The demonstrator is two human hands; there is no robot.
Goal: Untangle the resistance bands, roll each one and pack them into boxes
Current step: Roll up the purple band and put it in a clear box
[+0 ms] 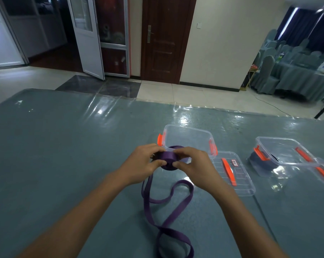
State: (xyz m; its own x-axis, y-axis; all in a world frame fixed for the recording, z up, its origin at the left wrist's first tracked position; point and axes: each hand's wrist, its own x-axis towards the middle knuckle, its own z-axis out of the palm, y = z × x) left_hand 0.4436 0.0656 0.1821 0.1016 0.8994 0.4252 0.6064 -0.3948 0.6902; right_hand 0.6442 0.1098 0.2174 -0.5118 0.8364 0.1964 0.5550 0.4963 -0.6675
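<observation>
- Over the middle of the bench [64,146], the left grip [140,164] curls thumb and fingers round the rolled end of the purple band [167,156].
- The right grip [196,166] pinches the same roll from the opposite side.
- Just behind the roll stands an open clear box [187,127]. Its lid [230,174] lies to the right, and further right is a second box [287,151].
- The band's unrolled length trails in flat loops toward the near edge.

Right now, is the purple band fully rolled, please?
Partly: the left hand and right hand grip its coil, while a tail lies loose on the table.
</observation>
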